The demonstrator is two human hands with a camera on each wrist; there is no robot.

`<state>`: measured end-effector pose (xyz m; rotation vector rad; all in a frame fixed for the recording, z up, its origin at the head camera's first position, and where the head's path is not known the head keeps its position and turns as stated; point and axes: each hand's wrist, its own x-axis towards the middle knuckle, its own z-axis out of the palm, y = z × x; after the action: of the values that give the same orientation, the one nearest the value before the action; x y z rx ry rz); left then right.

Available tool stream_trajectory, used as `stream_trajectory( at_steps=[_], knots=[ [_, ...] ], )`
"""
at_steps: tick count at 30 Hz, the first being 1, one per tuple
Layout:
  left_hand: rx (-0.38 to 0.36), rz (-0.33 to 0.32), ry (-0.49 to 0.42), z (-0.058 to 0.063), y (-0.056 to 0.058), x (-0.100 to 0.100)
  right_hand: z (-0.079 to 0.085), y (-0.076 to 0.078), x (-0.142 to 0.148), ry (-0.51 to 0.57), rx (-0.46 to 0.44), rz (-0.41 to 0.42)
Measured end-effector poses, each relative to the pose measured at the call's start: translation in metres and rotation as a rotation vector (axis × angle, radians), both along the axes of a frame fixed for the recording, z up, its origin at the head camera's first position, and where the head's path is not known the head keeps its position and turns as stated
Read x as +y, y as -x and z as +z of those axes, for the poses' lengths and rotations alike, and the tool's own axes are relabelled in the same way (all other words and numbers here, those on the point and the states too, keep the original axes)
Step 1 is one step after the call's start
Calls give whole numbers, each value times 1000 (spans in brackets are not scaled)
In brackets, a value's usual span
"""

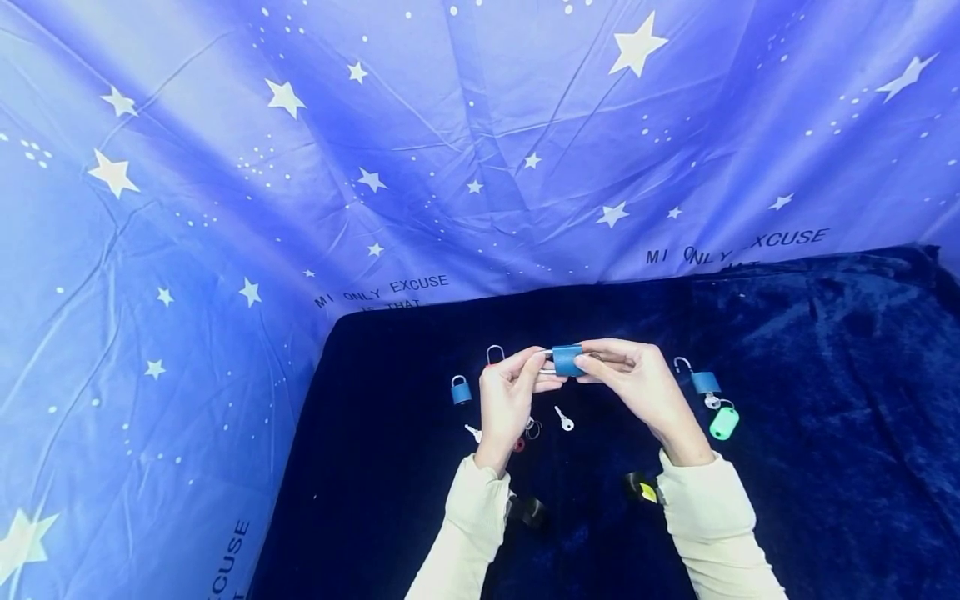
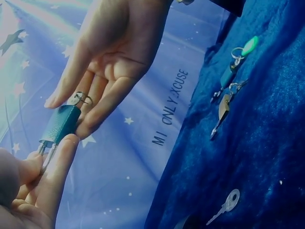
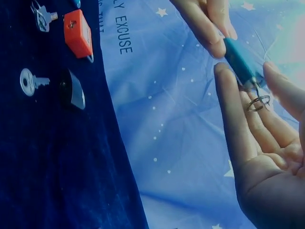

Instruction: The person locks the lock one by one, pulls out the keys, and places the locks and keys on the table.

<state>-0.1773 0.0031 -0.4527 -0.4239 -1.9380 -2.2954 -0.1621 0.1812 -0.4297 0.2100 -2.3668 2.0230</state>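
Between both hands, raised over the dark blue cloth, is a blue padlock [image 1: 567, 361] lying sideways. Its metal shackle [image 2: 49, 153] points left, and my left hand [image 1: 508, 404] pinches it between thumb and fingers. My right hand [image 1: 637, 385] grips the body's other end, thumb on the near face and fingers behind. A key [image 2: 74, 99] with a small split ring [image 3: 259, 103] stands in the bottom of the lock, within the right hand's curve. In the head view the left hand partly covers a red padlock [image 3: 77, 34] behind it.
On the velvety cloth [image 1: 360, 500] lie a small blue padlock [image 1: 461, 391] at left and a loose key [image 1: 565, 419] in front. At right sits an open blue padlock [image 1: 705, 382] with a key and green tag [image 1: 724, 422]. Star-printed fabric [image 1: 480, 125] hangs behind.
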Motion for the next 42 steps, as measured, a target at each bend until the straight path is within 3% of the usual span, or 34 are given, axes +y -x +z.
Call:
stream_trajectory(
  at_steps=[6, 14, 23, 36, 42],
  knots=[
    [7, 13, -29, 1, -1, -3, -2, 1, 4, 57, 27, -10],
    [-15, 10, -31, -1, 1, -2, -1, 0, 4, 14, 42, -35],
    [-21, 9, -24, -1, 0, -1, 1, -2, 2, 69, 32, -86],
    [-28, 4, -11, -2, 2, -3, 2, -1, 3, 38, 41, -70],
    [-12, -6, -14, -2, 3, -6, 4, -2, 5, 89, 63, -25]
  ],
)
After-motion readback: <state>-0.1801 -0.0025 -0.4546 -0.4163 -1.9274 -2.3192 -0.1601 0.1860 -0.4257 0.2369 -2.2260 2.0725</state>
